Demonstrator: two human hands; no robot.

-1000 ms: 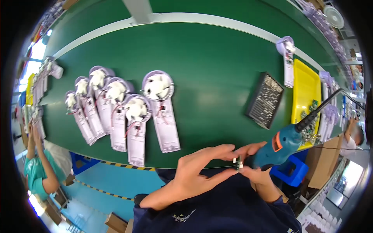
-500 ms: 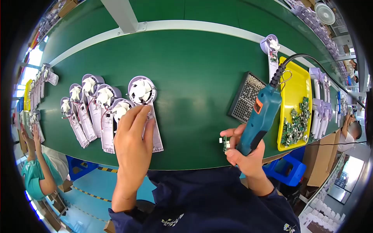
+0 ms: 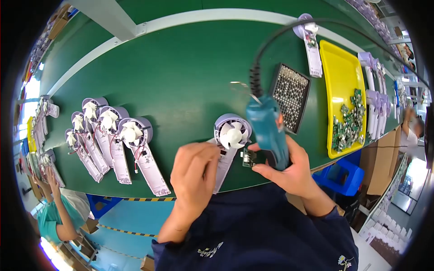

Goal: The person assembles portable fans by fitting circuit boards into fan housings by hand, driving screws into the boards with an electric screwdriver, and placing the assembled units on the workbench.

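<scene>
My left hand (image 3: pixel 194 174) is closed, fingers bent and thumb pressed in, at the left edge of a handheld fan half (image 3: pixel 233 132). That fan has white blades, a lilac ring and a pale handle shell pointing toward me. What exactly the fingertips pinch is partly hidden. My right hand (image 3: pixel 291 174) wraps round a teal electric screwdriver (image 3: pixel 266 131), its cord end pointing away from me. Between the same hand's thumb and fingertips sits a small green circuit board (image 3: pixel 248 157), just right of the fan handle. The screwdriver's tip is hidden.
Several open fan halves (image 3: pixel 131 132) with red wires lie side by side at left. A black tray of screws (image 3: pixel 291 97) stands beyond the screwdriver. Circuit boards fill part of a yellow tray (image 3: pixel 328 90); another fan half (image 3: pixel 313 54) lies beside it. Co-workers sit at both sides.
The fan half by my left hand now lies farther right, closer to my right hand. The screwdriver and circuit board have come toward it. The view has shifted too.
</scene>
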